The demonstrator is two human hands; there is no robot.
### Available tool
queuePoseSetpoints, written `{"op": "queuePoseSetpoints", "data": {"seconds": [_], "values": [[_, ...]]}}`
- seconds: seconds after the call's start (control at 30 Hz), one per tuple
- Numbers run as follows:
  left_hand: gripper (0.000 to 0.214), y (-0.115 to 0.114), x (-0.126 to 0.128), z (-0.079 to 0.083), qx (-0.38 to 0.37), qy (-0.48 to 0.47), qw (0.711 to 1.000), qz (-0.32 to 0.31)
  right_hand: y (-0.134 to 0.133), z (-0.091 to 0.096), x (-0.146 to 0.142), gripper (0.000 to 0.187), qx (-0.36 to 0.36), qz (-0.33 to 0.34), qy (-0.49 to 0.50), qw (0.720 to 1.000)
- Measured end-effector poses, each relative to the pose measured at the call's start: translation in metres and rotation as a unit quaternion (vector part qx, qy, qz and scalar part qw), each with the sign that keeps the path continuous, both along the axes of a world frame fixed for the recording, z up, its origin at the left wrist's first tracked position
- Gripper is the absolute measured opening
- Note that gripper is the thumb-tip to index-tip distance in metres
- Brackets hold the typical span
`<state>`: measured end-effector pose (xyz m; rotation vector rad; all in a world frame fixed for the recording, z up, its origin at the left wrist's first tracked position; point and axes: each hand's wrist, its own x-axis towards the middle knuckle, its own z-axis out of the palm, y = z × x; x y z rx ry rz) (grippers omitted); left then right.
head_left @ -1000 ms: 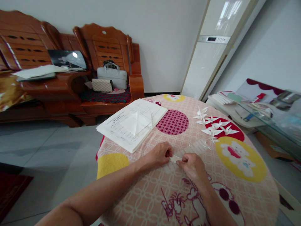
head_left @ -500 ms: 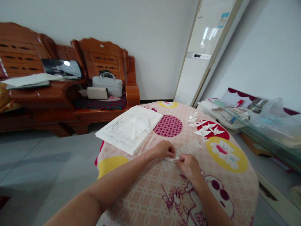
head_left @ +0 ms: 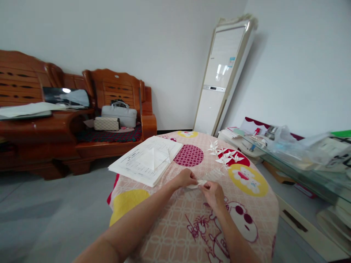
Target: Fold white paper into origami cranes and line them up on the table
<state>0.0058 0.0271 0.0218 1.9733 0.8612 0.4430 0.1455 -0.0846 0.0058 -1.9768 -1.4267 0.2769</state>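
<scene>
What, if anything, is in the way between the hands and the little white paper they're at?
Nothing that I can see: the left hand and right hand both have fingers on the little white paper. The paper birds sit farther off, out of the way.

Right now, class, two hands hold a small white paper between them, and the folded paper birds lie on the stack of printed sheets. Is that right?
No: the head view shows the folded paper birds lying on the tablecloth, not the stack of printed sheets. The left hand and right hand do hold the small white paper.
</scene>
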Motion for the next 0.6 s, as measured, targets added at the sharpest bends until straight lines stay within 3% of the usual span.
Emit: {"op": "queuePoseSetpoints", "data": {"seconds": [0.1, 0.23, 0.43, 0.6], "values": [[0.028, -0.009, 0.001, 0.001, -0.022, -0.05, 0.998, 0.027, 0.001, -0.005, 0.003, 0.036, 0.057, 0.032, 0.184, 0.981], [0.028, -0.022, 0.008, -0.005, -0.131, -0.198, 0.968, 0.085, 0.004, -0.008, 0.001, 0.036, 0.128, 0.045, 0.341, 0.93], [0.028, -0.032, 0.014, -0.006, -0.131, -0.221, 0.963, 0.078, 0.0, -0.006, -0.001, 0.033, 0.14, 0.06, 0.395, 0.906], [0.025, -0.033, 0.008, 0.0, -0.159, -0.219, 0.962, 0.029, -0.005, -0.007, 0.004, 0.03, 0.146, 0.061, 0.415, 0.896]]}}
